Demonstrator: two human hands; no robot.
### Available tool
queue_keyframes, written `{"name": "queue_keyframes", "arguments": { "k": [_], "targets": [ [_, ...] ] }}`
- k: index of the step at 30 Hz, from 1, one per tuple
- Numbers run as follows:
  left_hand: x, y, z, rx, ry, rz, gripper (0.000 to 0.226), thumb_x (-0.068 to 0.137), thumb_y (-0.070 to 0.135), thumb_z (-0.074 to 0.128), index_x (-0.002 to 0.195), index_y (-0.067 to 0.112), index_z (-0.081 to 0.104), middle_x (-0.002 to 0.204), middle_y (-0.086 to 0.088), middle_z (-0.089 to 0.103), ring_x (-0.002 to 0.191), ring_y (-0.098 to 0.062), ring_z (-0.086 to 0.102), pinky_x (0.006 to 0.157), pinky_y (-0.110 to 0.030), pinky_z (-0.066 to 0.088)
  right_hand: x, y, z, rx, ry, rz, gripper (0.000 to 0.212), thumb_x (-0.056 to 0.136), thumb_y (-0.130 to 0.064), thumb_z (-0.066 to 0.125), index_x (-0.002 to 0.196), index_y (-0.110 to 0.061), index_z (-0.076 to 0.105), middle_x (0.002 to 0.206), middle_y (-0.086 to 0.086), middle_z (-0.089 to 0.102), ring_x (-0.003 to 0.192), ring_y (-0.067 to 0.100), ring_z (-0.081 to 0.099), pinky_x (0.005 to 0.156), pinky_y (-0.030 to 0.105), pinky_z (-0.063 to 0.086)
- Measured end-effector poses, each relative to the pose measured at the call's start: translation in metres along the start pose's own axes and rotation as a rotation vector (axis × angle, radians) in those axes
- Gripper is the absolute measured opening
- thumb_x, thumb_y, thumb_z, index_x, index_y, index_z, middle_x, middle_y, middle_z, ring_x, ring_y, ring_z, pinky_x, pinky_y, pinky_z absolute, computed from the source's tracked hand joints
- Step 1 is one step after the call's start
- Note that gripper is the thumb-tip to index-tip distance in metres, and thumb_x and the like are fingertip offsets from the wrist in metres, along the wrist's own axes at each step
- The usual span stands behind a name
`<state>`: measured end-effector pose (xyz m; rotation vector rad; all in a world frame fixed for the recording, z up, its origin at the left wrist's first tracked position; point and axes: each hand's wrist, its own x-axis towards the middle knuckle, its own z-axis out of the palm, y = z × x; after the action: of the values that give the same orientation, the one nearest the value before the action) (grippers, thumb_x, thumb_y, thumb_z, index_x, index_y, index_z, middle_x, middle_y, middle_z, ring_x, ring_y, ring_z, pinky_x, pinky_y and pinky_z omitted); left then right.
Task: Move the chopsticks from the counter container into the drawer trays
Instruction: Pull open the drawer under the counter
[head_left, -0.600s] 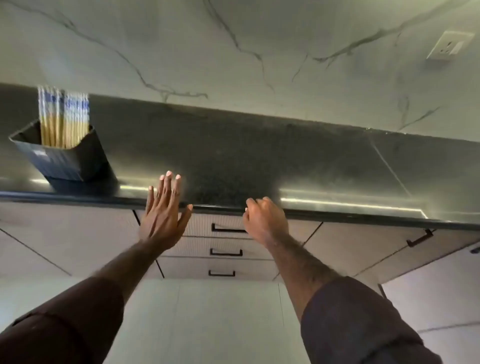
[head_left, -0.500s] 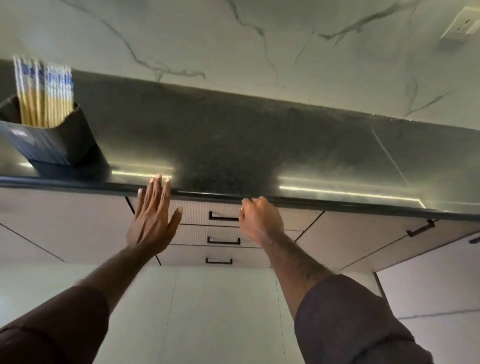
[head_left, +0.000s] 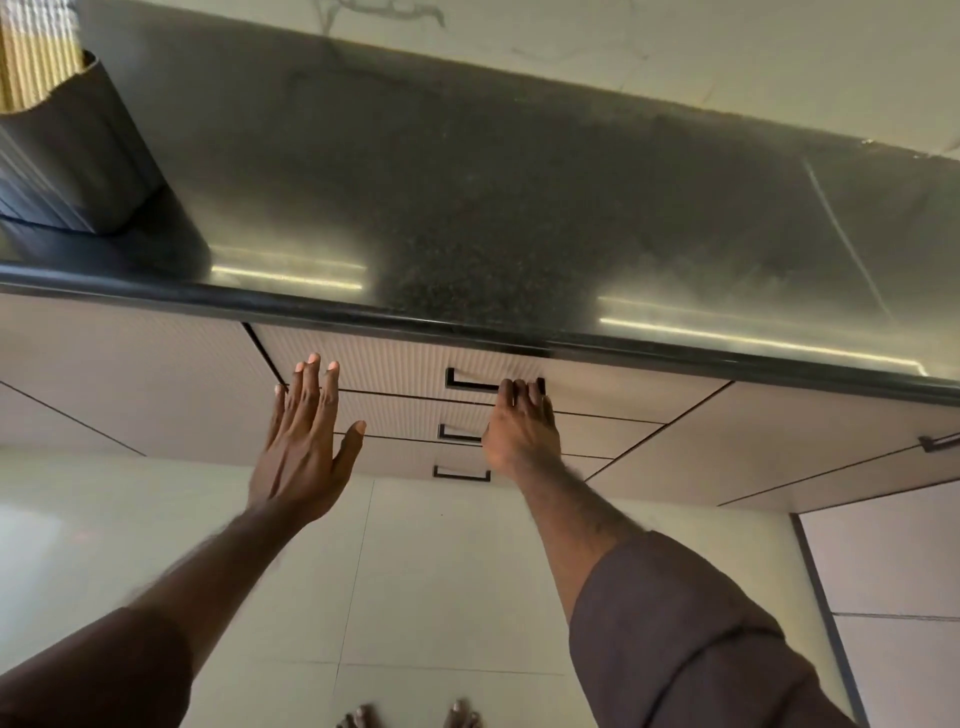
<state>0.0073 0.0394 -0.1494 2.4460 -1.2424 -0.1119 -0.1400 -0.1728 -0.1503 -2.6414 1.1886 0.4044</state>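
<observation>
A dark ribbed container (head_left: 67, 156) stands on the black counter (head_left: 467, 208) at the far left, with several wooden chopsticks (head_left: 34, 57) upright in it; their tops are cut off by the frame. Below the counter edge is a stack of three closed drawers. My right hand (head_left: 522, 431) has its fingers curled over the right end of the top drawer's black handle (head_left: 470, 382). My left hand (head_left: 306, 441) is flat and spread, in front of the drawer fronts to the left of the handles, holding nothing.
The second drawer handle (head_left: 457, 434) and third drawer handle (head_left: 462, 474) sit below the top one. Beige cabinet doors flank the drawers, one with a handle (head_left: 940, 442) at the right. My bare toes (head_left: 410, 717) show on the pale tiled floor.
The view has tilted down and closer to the counter. My right hand moved from the counter edge onto the top drawer handle. My left hand dropped from the counter edge to the drawer fronts.
</observation>
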Motion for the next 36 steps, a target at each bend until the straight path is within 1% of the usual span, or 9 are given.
{"name": "queue_keyframes", "arguments": {
  "k": [2,5,9,12,15,17,21,29,36],
  "targets": [
    [-0.005,-0.003,0.007,-0.003,-0.003,-0.003,0.072,0.098,0.053,0.020,0.154,0.019,-0.009,0.163,-0.009,-0.009,0.150,-0.020,-0.011,0.122,-0.042,-0.002,0.001,-0.001,0.009,-0.017,0.093,0.014,0.072,0.095,-0.021,0.048,0.154,-0.012,0.008,0.162,0.014,0.013,0.150,0.029,0.005,0.120,0.041,0.002],
    [-0.014,-0.005,0.009,-0.016,-0.001,-0.007,0.073,0.097,0.053,0.021,0.154,0.019,-0.009,0.163,-0.009,-0.011,0.150,-0.019,-0.012,0.122,-0.043,-0.002,0.003,-0.002,0.005,-0.007,0.194,0.008,0.063,0.093,-0.020,0.055,0.149,-0.010,0.027,0.149,0.013,0.041,0.141,0.028,0.030,0.119,0.041,0.023],
    [-0.018,-0.004,-0.001,0.000,0.003,0.044,0.074,0.097,0.053,0.023,0.154,0.018,-0.009,0.163,-0.010,-0.011,0.150,-0.021,-0.012,0.122,-0.041,-0.004,-0.009,-0.004,0.000,0.123,0.183,0.075,0.041,0.096,-0.024,0.051,0.133,-0.006,0.047,0.126,0.015,0.059,0.117,0.028,0.051,0.090,0.040,0.049],
    [-0.022,-0.003,-0.010,0.025,0.018,0.081,0.074,0.098,0.051,0.024,0.154,0.016,-0.009,0.163,-0.011,-0.011,0.150,-0.021,-0.011,0.121,-0.035,-0.010,-0.022,-0.005,0.006,0.226,0.201,0.097,0.043,0.102,-0.033,0.029,0.117,-0.005,0.057,0.116,0.015,0.061,0.106,0.032,0.057,0.080,0.038,0.043],
    [-0.034,0.002,-0.014,0.016,0.038,0.087,0.074,0.098,0.050,0.025,0.154,0.015,-0.009,0.163,-0.008,-0.014,0.150,-0.021,-0.011,0.121,-0.034,-0.010,-0.045,-0.007,0.014,0.257,0.250,0.173,0.029,0.100,-0.032,0.040,0.103,-0.010,0.060,0.096,0.004,0.065,0.087,0.023,0.062,0.060,0.023,0.039],
    [-0.046,0.007,-0.016,-0.006,0.049,0.089,0.075,0.098,0.050,0.027,0.154,0.015,-0.008,0.163,-0.007,-0.014,0.150,-0.022,-0.011,0.121,-0.035,-0.009,-0.068,-0.009,0.021,0.230,0.235,0.162,0.018,0.096,-0.022,0.054,0.107,-0.010,0.060,0.093,0.004,0.065,0.090,0.025,0.064,0.062,0.020,0.039],
    [-0.078,0.018,-0.020,-0.028,0.079,0.103,0.075,0.098,0.048,0.030,0.155,0.013,-0.004,0.163,-0.009,-0.009,0.151,-0.024,-0.007,0.121,-0.035,-0.009,-0.118,-0.008,0.036,0.131,0.247,0.108,0.031,0.089,-0.021,0.069,0.117,-0.011,0.061,0.101,0.010,0.070,0.089,0.025,0.067,0.066,0.031,0.052],
    [-0.158,0.036,-0.025,0.003,0.061,0.055,0.075,0.098,0.051,0.026,0.154,0.014,-0.007,0.163,-0.009,-0.009,0.151,-0.022,-0.009,0.121,-0.034,-0.012,-0.195,-0.006,0.063,0.188,0.284,0.045,0.030,0.092,-0.027,0.064,0.117,-0.011,0.062,0.102,0.010,0.071,0.091,0.025,0.067,0.071,0.032,0.054],
    [-0.230,0.054,-0.025,0.039,0.033,0.035,0.075,0.098,0.054,0.022,0.154,0.014,-0.008,0.163,-0.007,-0.012,0.150,-0.020,-0.012,0.120,-0.032,-0.013,-0.271,-0.003,0.084,0.196,0.257,0.034,0.025,0.095,-0.030,0.061,0.111,-0.011,0.064,0.100,0.010,0.071,0.088,0.026,0.067,0.064,0.029,0.049]
  ]
}}
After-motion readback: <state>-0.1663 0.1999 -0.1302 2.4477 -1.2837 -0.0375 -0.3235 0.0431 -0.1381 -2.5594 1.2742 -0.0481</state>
